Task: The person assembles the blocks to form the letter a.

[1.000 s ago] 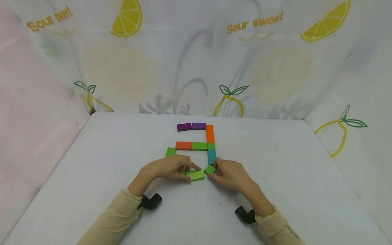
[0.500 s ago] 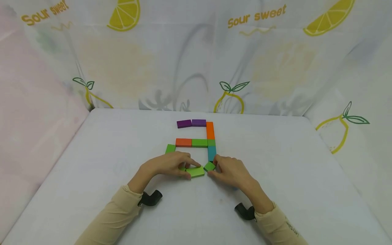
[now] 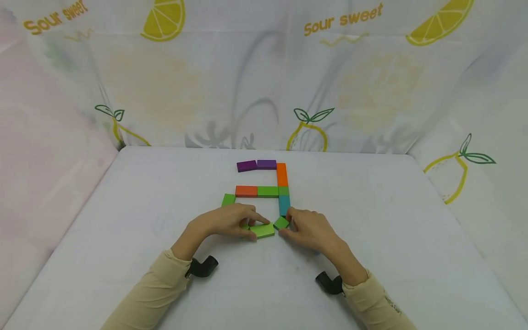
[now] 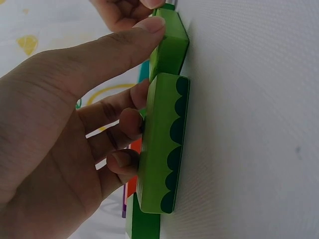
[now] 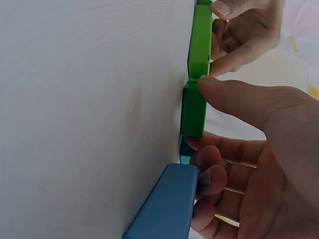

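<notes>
In the head view, my left hand [image 3: 231, 221] pinches a light green block [image 3: 262, 230] between thumb and index finger. A second green block [image 4: 163, 144], with dark scallops along its side, lies by its other fingers in the left wrist view. My right hand [image 3: 309, 229] pinches a short green block [image 3: 281, 223], turned at an angle, by its thumb and index finger. Just behind that block lies a teal block [image 3: 284, 205]. Close under the right hand's curled fingers is a blue block [image 5: 167, 204], mostly hidden in the head view.
On the white table [image 3: 173, 178], orange [image 3: 282, 175], green [image 3: 267, 192] and red-orange [image 3: 246, 191] blocks form joined lines. Two purple blocks [image 3: 266, 164] lie at the back. Another green block [image 3: 228, 200] sits behind the left hand. A printed cloth [image 3: 231, 78] hangs behind the table.
The head view has shifted slightly, so the scene sits a little higher in it. Both hands and the blocks keep nearly the same places.
</notes>
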